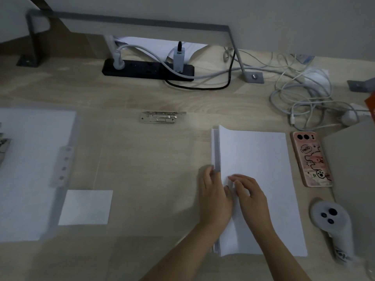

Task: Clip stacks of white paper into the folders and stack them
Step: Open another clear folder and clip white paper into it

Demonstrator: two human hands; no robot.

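Showing the one readable word in view, the pink phone case point(311, 159) is carrying "Hello" in a speech bubble above a cartoon drawing; no brand or label is legible anywhere else. Taking the black power strip point(148, 69) as the landmark, the phone is lying nearer the person than the strip and far to its right.

The paper stack point(255, 159) is lying flat on the desk point(142, 159), nearer the person than the power strip and to its right. Its long axis is running from the person toward the strip's end of the desk, short edges near and far. Its upper sheets are lifting along the left long edge.

The left hand point(215, 195) is gripping that raised edge, fingers curled round it. The right hand point(250, 191) is resting bent fingertips on the top sheet beside the left thumb; whether they are pinching or only pressing cannot be told.

A metal clip point(160, 117) is lying just nearer than the strip, long axis parallel to it. A clear folder point(30, 169) holding paper is lying nearer and to the strip's left.
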